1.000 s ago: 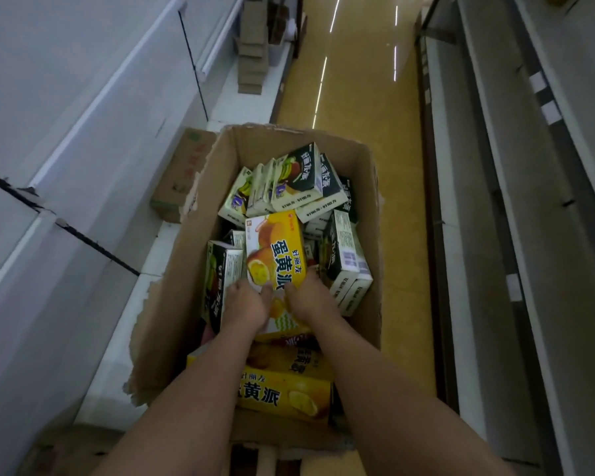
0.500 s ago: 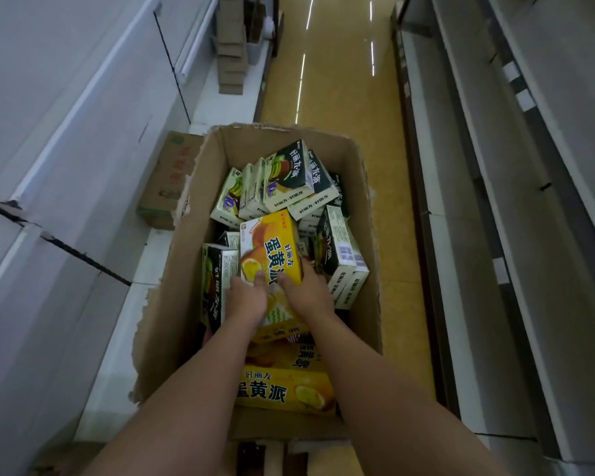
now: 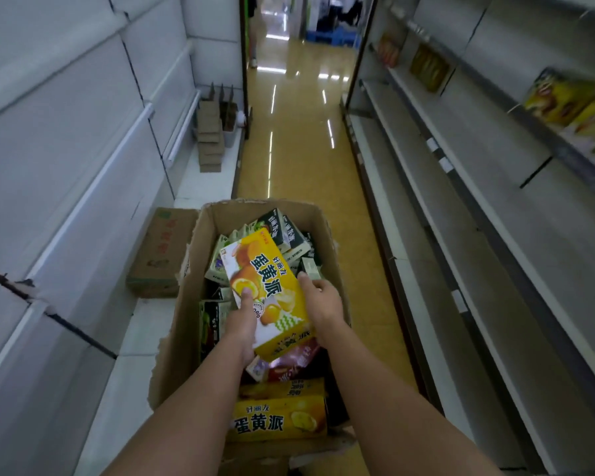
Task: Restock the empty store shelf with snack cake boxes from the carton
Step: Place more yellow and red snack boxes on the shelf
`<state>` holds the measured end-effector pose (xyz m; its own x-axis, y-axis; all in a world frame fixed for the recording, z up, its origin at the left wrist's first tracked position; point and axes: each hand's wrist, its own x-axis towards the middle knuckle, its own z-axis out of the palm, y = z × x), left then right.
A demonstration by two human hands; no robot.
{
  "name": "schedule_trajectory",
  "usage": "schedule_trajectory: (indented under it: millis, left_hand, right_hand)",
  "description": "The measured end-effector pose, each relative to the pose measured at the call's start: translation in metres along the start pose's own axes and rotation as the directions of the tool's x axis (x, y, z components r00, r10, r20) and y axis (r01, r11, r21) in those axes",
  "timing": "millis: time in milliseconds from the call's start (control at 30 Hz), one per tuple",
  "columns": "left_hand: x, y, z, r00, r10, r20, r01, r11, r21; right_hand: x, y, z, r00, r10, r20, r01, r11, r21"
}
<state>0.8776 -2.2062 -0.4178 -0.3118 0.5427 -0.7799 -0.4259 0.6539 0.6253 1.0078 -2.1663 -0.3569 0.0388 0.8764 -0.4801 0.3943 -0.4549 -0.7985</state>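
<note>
An open brown carton (image 3: pixel 186 304) stands on the aisle floor, filled with several snack cake boxes, yellow ones and dark green ones (image 3: pixel 285 231). I hold one yellow box (image 3: pixel 265 283) tilted above the carton. My left hand (image 3: pixel 243 324) grips its lower left side, thumb on the front face. My right hand (image 3: pixel 320 304) grips its right edge. More yellow boxes (image 3: pixel 279 420) lie at the carton's near end. White shelves (image 3: pixel 468 235) run along the right; the lower tiers are bare, while an upper tier holds yellow boxes (image 3: pixel 564 101).
A closed cardboard case (image 3: pixel 158 252) lies on the low white ledge left of the carton. Stacked flat cardboard (image 3: pixel 208 139) sits further along that ledge. The shiny yellow floor (image 3: pixel 299 149) runs ahead between the shelving. White panels line the left side.
Both hands have lifted the yellow box up out of the carton. The view has risen, showing the aisle ahead and the stocked upper shelf at right.
</note>
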Motion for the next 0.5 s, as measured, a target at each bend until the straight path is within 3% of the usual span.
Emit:
schedule_trajectory:
  millis: [100,233,333,433,500]
  left_hand:
    - [-0.016,0.012,0.018,0.999,0.042,-0.029,-0.045,0.992,-0.118]
    - [-0.026,0.024,0.045,0.993,0.116,0.000,-0.114,0.973,-0.200]
    - [0.041,0.009,0.068,0.988,0.119,0.097,-0.107,0.987,-0.119]
    - [0.007,0.012,0.093,0.951,0.074,0.300,-0.072,0.997,-0.019]
    - [0.019,0.011,0.101,0.944,0.144,0.297,-0.180,0.979,0.100]
  right_hand:
    - [-0.025,-0.007,-0.010,0.984,0.015,-0.178,0.020,0.981,0.191]
    - [-0.057,-0.014,-0.007,0.979,-0.004,-0.203,0.072,0.941,0.331]
    - [-0.070,-0.021,-0.021,0.964,-0.027,-0.265,0.135,0.909,0.395]
    - [-0.081,-0.024,-0.053,0.947,0.008,-0.322,0.132,0.902,0.411]
    - [-0.087,-0.023,-0.080,0.920,0.052,-0.388,0.118,0.909,0.400]
